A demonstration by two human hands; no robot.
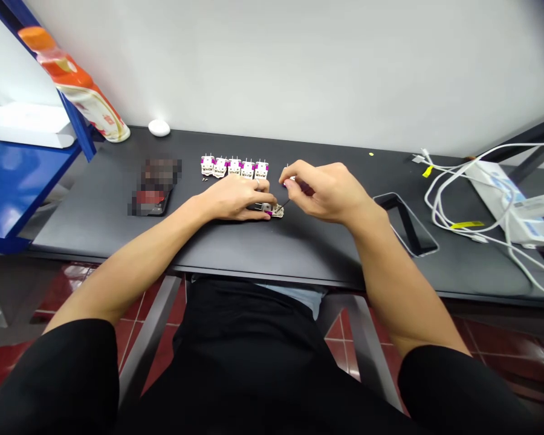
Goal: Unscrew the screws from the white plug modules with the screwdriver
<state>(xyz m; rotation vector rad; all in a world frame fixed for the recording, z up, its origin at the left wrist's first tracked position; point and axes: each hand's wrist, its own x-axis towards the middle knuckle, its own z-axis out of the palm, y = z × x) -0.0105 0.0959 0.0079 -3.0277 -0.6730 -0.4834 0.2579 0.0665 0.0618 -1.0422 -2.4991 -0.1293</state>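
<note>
My left hand rests on the black table with its fingers pressed on a small white and magenta part, holding it down. My right hand is closed in a pinch on a thin dark tool whose tip points down at that part. Just behind my left hand stands a row of several small white and magenta parts with metal pins sticking up. Two tiny dark bits lie by the row's left end.
A phone lies face up to the right. White cables and a white box fill the far right. An orange bottle leans on a blue shelf at left. A white oval object and a blurred dark item sit nearby.
</note>
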